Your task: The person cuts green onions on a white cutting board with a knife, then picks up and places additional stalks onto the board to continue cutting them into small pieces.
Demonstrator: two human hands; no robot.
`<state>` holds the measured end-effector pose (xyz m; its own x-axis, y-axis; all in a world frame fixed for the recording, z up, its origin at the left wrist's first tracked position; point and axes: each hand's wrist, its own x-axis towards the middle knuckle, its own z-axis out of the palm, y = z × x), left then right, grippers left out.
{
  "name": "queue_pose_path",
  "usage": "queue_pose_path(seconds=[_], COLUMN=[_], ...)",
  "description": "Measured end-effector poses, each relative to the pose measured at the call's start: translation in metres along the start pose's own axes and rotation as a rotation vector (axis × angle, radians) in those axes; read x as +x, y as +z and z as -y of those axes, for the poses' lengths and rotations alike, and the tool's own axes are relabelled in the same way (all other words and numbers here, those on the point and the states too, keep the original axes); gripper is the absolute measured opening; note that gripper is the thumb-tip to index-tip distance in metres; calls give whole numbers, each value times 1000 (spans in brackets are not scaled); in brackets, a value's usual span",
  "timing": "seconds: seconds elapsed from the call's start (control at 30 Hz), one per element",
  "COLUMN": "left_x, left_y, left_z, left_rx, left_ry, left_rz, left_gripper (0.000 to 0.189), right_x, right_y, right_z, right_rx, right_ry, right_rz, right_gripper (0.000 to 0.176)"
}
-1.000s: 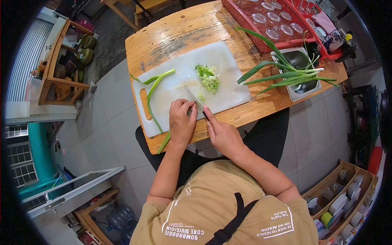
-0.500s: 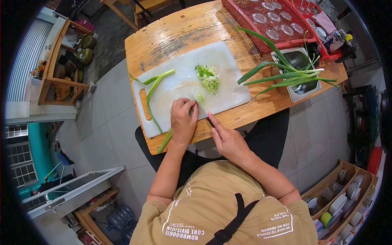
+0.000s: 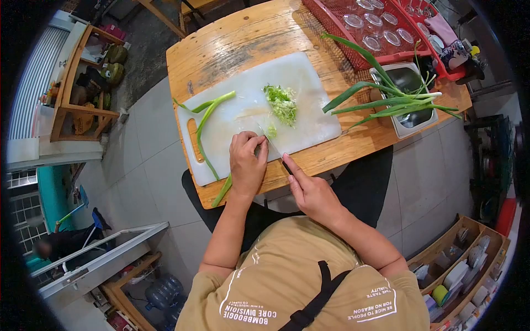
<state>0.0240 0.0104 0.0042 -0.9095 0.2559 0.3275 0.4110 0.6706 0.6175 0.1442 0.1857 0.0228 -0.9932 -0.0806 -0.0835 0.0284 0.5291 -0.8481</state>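
Observation:
My left hand (image 3: pixel 247 163) is closed at the near edge of the white cutting board (image 3: pixel 309 74), its curled fingers pressing down a spring onion (image 3: pixel 222 191) whose green end sticks out beside the wrist. In my right hand (image 3: pixel 314 194) is a knife (image 3: pixel 273 144), gripped by its black handle with the index finger stretched along it. Its blade lies close to the left fingertips, by a few fresh slices (image 3: pixel 270 131). Farther up the board sits a pile of chopped spring onion (image 3: pixel 282 105). Long green leaves (image 3: pixel 204 129) rest at the board's left, by the handle slot.
Whole spring onions (image 3: pixel 386 99) lie across a metal container (image 3: pixel 409 122) on the right of the wooden table (image 3: pixel 221 41). Behind it stands a red crate (image 3: pixel 353 58) of upturned glasses. At far left, a person (image 3: pixel 72 243) is partly visible near a blue broom.
The knife has tilted slightly and its handle has shifted a little toward me. My left hand stays almost still. At far left, a person and a broom have come further into view.

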Motion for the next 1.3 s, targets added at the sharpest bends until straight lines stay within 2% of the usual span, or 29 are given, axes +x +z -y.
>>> queue_pose_path(seconds=[0.2,0.37,0.47,0.67,0.9,0.97,1.3], left_x=[1,1,0,-2,-4,-3,1], left_y=[0,-1,0,-2,-7,-6,-1], left_z=[3,2,4,1,4,4,4], left_rx=[-9,-20,-20,32,38,38,45], left_ry=[6,-31,-7,-26,34,29,18], left_rz=[2,28,1,11,-7,9,-1], left_gripper=[11,11,12,12,12,12,11], right_x=[7,21,1,5,19,15,3], right_y=[5,21,10,19,11,2,3], right_z=[0,-7,0,-3,-9,-9,-6], right_rx=[-57,-124,-181,-242,-130,-48,-35], right_ry=[15,-80,27,-32,-75,-23,-13], right_rz=[12,-99,5,-56,-68,-45,-11], right_gripper=[64,65,67,69,66,61,63])
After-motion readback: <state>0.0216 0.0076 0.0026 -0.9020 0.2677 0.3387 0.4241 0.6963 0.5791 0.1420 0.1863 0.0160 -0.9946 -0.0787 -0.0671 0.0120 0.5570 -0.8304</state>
